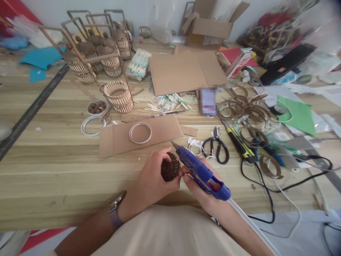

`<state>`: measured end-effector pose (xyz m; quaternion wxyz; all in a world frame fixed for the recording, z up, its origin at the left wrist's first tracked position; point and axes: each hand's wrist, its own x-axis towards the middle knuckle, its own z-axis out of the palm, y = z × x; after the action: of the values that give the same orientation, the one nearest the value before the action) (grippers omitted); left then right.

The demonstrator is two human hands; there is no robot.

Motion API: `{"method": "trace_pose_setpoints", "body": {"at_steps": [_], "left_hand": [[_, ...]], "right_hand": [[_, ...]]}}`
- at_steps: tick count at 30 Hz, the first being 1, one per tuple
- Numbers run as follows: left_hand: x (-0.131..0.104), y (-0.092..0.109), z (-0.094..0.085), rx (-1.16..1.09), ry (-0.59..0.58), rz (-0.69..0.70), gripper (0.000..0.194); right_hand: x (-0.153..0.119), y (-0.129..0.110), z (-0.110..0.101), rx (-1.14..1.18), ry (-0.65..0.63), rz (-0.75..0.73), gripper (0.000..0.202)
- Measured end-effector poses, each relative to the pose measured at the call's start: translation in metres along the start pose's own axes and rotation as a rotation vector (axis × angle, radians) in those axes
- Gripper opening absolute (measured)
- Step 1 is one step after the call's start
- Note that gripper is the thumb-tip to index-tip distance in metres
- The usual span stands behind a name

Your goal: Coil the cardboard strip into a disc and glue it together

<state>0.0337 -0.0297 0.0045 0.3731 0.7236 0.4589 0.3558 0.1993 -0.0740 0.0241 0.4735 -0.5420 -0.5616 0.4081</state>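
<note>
Near the table's front edge, my left hand (149,174) is closed around a small round brown piece (171,168) whose surface is full of tiny holes, like coiled corrugated cardboard. My right hand (198,192) grips a blue hot glue gun (198,167); its nozzle points up and left, just above the brown piece. The fingertips of both hands come close together at the piece's right side. Beyond them a white ring (151,133) lies on a flat cardboard strip (167,128). Black-handled scissors (218,151) rest right of the glue gun.
At the back left stand several lidded stick baskets (110,65) with tall handles and an open basket (119,101). A bowl of brown balls (96,107) is beside them. Rightward lie a yellow-black utility knife (239,144), curled cardboard strips (249,106) and a black cable (269,193).
</note>
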Motion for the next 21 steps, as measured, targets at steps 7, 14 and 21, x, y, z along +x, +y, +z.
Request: {"method": "trace_pose_setpoints", "body": {"at_steps": [7, 14, 21], "left_hand": [[-0.001, 0.001, -0.003, -0.022, 0.006, 0.029, 0.025], [-0.001, 0.003, -0.013, -0.070, -0.029, 0.182, 0.010], [-0.002, 0.000, -0.014, -0.089, -0.035, 0.221, 0.012]], "right_hand": [[-0.003, 0.006, 0.000, 0.081, 0.028, 0.083, 0.011], [0.000, 0.003, 0.000, 0.136, 0.029, 0.136, 0.013], [-0.002, 0.011, 0.004, 0.365, -0.004, 0.200, 0.015]]}}
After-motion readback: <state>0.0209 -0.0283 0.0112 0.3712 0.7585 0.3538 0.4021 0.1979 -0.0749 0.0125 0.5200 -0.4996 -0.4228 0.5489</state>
